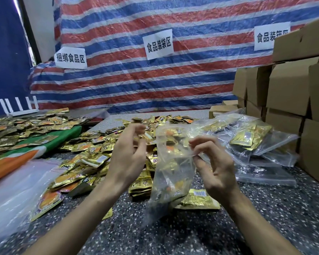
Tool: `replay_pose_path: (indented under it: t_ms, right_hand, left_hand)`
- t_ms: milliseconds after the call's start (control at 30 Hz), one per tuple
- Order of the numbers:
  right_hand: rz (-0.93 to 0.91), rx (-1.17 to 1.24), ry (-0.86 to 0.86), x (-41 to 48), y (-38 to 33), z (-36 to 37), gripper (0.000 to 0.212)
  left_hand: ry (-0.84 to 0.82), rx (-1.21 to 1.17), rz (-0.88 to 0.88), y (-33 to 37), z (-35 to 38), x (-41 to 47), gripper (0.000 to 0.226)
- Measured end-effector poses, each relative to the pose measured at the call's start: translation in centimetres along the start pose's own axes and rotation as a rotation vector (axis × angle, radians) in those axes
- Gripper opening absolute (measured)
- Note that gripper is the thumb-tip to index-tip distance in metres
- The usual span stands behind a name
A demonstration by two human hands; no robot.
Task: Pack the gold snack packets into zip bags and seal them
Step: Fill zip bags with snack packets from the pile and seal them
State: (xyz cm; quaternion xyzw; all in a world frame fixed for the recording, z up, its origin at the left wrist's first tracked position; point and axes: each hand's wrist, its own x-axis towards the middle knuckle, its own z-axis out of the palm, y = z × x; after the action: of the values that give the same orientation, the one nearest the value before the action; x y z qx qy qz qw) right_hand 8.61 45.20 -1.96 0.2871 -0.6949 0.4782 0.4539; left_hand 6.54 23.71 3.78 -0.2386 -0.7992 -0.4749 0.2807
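Gold snack packets (pixel 92 155) lie heaped on my speckled worktop (pixel 265 218). My right hand (pixel 215 170) pinches the zip bag (pixel 171 168) in its fingers. My left hand (pixel 129 159) has curled fingers; I cannot tell their grip. A striped tarp (pixel 155 85) hangs behind, with cardboard boxes (pixel 287 89) stacked on the right.

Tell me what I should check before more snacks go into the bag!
1. Bag held firmly: ok. The right hand pinches the zip bag by its top edge.
2. Bag mouth open: cannot tell; the clear plastic is crumpled.
3. Packets ready in the left hand: cannot tell; its curled fingers are blurred.
4. More gold packets nearby: ok, a heap lies on the table behind the hands.
5. Bag full enough to seal: cannot tell; packets behind show through it.
6. Spot for finished bags: ok, filled bags lie to the right.
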Motion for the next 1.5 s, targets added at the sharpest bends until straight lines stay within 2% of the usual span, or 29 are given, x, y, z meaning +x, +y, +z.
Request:
replay_pose_path:
  t_ms: [67, 200, 300, 467, 567, 633, 767, 867, 933, 1000, 1100, 1233, 1333, 1500]
  right_hand:
    - [0.018, 0.011, -0.019, -0.1, 0.1, 0.1, 0.011]
    - [0.025, 0.011, -0.031, -0.2, 0.3, 0.4, 0.011]
    - [0.028, 0.005, -0.043, -0.3, 0.3, 0.4, 0.011]
    - [0.043, 0.005, -0.043, -0.3, 0.3, 0.4, 0.012]
    - [0.040, -0.002, -0.041, -0.3, 0.3, 0.4, 0.012]
    - [0.044, -0.006, -0.047, -0.3, 0.3, 0.3, 0.013]
    - [0.050, -0.005, -0.056, -0.4, 0.1, 0.4, 0.014]
    - [0.052, 0.003, -0.060, -0.4, 0.0, 0.4, 0.014]
    - [0.045, 0.003, -0.063, -0.3, 0.0, 0.4, 0.014]
    - [0.032, -0.004, -0.066, -0.3, -0.1, 0.4, 0.013]
    - [0.026, -0.006, -0.065, -0.3, -0.1, 0.5, 0.012]
    - [-0.002, -0.016, -0.065, -0.2, -0.3, 0.4, 0.013]
    - [-0.029, -0.044, -0.061, -0.1, -0.5, 0.5, 0.014]
    - [-0.031, -0.041, -0.057, -0.1, -0.8, 0.5, 0.014]
  left_hand:
    - [-0.169, 0.147, -0.083, -2.9, -0.2, -0.5, 0.039]
    - [-0.701, 0.446, -0.277, -7.2, 0.0, -2.1, 0.070]
    - [-0.809, 0.524, -0.272, -8.6, 0.8, -3.1, 0.073]
    - [-0.717, 0.643, -0.118, -9.6, 1.5, -3.3, 0.059]
    - [-0.623, 0.556, -0.065, -10.0, 1.4, -3.2, 0.052]
    - [-0.503, 0.449, -0.101, -9.9, 1.1, -3.1, 0.045]
    - [-0.197, 0.093, -0.273, -9.0, -0.2, -1.9, 0.040]
    - [0.020, -0.428, -0.456, -6.6, -1.7, -0.7, 0.047]
    - [0.066, -0.667, -0.520, -4.8, -2.7, -0.4, 0.043]
    - [0.026, -0.823, -0.522, -3.1, -3.4, -0.4, 0.023]
    - [0.007, -0.771, -0.382, -0.9, -4.4, -0.3, 0.036]
    - [0.133, -0.582, -0.147, 3.6, -5.4, -0.2, 0.045]
    - [0.145, -0.531, -0.089, 5.8, -5.2, -0.2, 0.052]
    - [0.025, -0.435, -0.101, 7.3, -2.8, -0.4, 0.027]
